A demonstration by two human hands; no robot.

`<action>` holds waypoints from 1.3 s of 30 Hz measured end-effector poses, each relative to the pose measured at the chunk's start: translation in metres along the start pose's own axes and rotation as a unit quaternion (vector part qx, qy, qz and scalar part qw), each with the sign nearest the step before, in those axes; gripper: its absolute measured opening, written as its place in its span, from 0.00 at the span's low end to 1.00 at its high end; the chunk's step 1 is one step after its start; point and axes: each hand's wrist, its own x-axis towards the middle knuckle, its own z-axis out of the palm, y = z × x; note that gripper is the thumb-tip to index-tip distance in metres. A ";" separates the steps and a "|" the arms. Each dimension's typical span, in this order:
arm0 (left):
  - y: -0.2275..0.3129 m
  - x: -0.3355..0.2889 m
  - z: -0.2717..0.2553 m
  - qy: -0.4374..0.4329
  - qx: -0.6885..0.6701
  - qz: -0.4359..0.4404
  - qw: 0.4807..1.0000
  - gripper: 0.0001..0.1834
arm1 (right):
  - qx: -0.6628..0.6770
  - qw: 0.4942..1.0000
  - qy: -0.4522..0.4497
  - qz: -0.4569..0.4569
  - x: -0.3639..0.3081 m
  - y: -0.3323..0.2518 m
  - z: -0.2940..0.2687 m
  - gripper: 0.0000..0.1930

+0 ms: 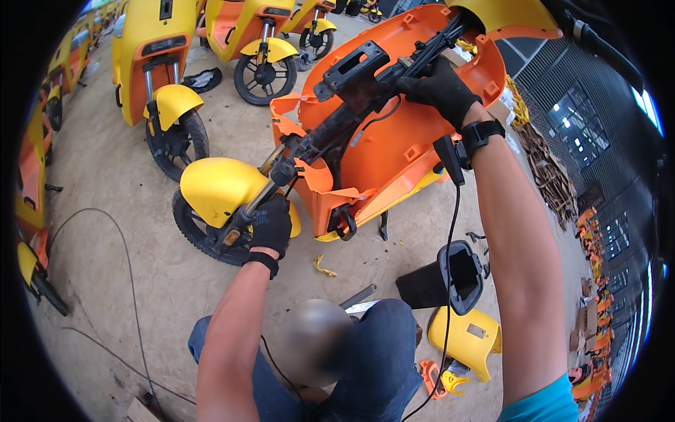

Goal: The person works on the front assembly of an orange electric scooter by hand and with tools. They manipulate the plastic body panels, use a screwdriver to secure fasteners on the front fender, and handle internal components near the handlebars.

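An electric scooter with its front panel off lies tilted before me, its orange inner shell (415, 144) exposed. My left hand (271, 224), in a black glove, is closed around the lower front fork (256, 200) beside the yellow front fender (221, 190). Farther up, my black-gloved right hand (443, 91) grips the dark steering column, where a bundle of black cables (429, 53) runs. Its fingertips are partly hidden. A black metal bracket (355, 70) juts from the column between my hands. The front wheel (188, 224) shows under the fender.
A black plastic bin (429, 283), a yellow panel (467, 334) and small orange parts (430, 376) lie on the concrete floor to the right. Other yellow scooters (158, 70) stand at the back left. A thin cable (130, 274) curves across the floor at left.
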 end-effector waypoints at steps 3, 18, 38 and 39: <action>-0.008 0.000 -0.003 0.014 -0.006 0.014 1.000 0.02 | -0.042 0.999 0.001 0.015 0.001 -0.008 0.006 0.34; -0.018 -0.003 0.008 -0.018 0.013 0.031 0.999 0.06 | 0.003 1.000 -0.011 0.028 -0.001 -0.009 0.004 0.39; -0.009 -0.001 0.012 0.010 0.009 0.020 1.000 0.03 | 0.094 0.992 -0.020 0.079 -0.002 0.002 -0.010 0.32; -0.005 0.000 0.009 0.010 0.006 0.017 1.000 0.03 | 0.087 0.993 -0.013 0.081 -0.001 0.001 -0.011 0.32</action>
